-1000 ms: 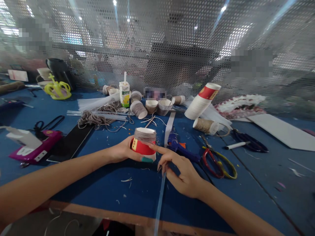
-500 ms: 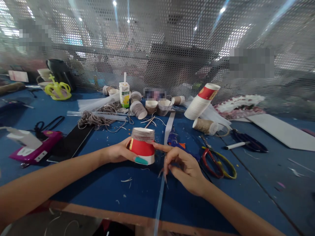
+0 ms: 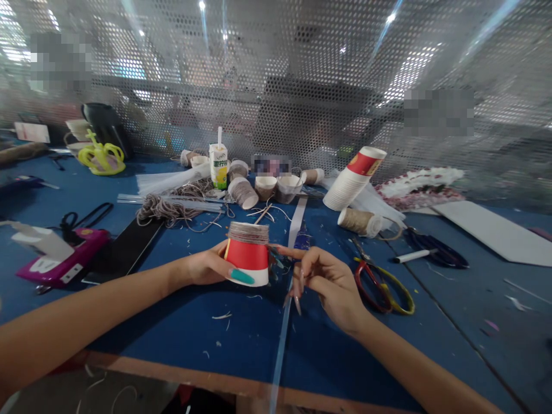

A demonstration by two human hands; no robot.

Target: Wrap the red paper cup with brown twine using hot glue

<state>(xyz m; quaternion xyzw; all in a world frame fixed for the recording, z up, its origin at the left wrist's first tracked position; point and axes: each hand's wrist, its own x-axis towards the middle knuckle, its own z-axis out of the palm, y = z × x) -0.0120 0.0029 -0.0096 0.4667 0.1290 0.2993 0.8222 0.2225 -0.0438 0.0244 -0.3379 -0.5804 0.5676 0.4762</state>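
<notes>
A red and white paper cup [image 3: 246,256] is in my left hand [image 3: 211,265], held just above the table with its narrower end down. Grey-brown cord [image 3: 248,233] is wound around the cup's upper part. My left thumb, with a long teal nail, presses the near side, and other fingertips show past the right side. My right hand [image 3: 330,282] is beside the cup, its index finger stretched toward the cord's lower edge. Its other fingers are loosely bent and apart, with nothing visible between them. Whether the index fingertip touches the cup is hard to tell.
Scissors [image 3: 383,284] lie right of my right hand, near a white pen [image 3: 414,256]. Stacked paper cups [image 3: 349,187] lean behind. Cord-wrapped cups [image 3: 244,192], a drink carton [image 3: 219,167] and loose cord [image 3: 166,210] stand or lie farther back. A purple power strip [image 3: 64,259] is left.
The cup has shifted slightly left in my left hand's grip. My right hand has moved a little right, and its index finger has drawn back from the cup's front.
</notes>
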